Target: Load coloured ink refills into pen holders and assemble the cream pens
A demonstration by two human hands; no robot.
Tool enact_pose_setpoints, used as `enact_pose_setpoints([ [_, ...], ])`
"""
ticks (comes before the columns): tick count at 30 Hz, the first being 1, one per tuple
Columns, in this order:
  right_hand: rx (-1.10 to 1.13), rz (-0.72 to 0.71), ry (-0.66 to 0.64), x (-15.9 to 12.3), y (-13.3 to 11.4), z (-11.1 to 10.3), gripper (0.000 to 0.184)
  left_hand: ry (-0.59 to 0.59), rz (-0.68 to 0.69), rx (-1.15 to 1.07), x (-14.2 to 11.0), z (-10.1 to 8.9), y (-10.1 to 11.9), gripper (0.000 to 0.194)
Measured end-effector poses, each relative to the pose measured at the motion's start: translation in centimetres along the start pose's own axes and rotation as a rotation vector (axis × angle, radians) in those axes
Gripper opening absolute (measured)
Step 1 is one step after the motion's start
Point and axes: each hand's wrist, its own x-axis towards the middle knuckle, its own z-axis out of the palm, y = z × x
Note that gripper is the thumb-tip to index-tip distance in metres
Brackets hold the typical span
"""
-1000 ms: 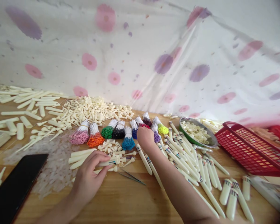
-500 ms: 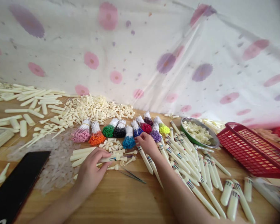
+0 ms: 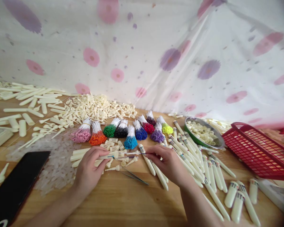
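Observation:
My left hand (image 3: 92,167) is closed on a cream pen part (image 3: 115,154) with slots at its right end. Pinched in my right hand (image 3: 165,159) is a thin blue-and-white pen refill (image 3: 134,153), held level with its white end at the slotted end of the pen part. Behind the hands stand bundles of refills, among them light blue (image 3: 131,140), dark blue (image 3: 140,130), orange (image 3: 97,135) and pink (image 3: 81,132). A pair of tweezers (image 3: 136,177) lies in front, near several loose cream pieces (image 3: 132,161).
Many multicolour pens (image 3: 186,157) spread over the right side. A metal bowl (image 3: 221,146) of cream rings and a red basket (image 3: 257,154) stand behind them. To the left are a black phone (image 3: 19,186), clear plastic pieces (image 3: 56,167) and heaped cream parts (image 3: 92,108).
My right hand has come from the dark blue bundle toward my left hand, bringing a blue refill to the slotted end of the pen part. My left hand keeps its hold.

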Motion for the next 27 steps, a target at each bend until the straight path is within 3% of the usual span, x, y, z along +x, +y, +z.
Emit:
enact_pose_setpoints([
  [6, -0.051, -0.083, -0.034, -0.1, -0.4, 0.1, 0.018, 0.035, 0.077, 0.013, 0.0, -0.3, 0.5, 0.012],
  [27, -0.046, -0.156, -0.104, -0.3, -2.1, 1.9, 0.022, -0.031, 0.156, 0.047, -0.1, -0.4, 2.0, 0.018],
])
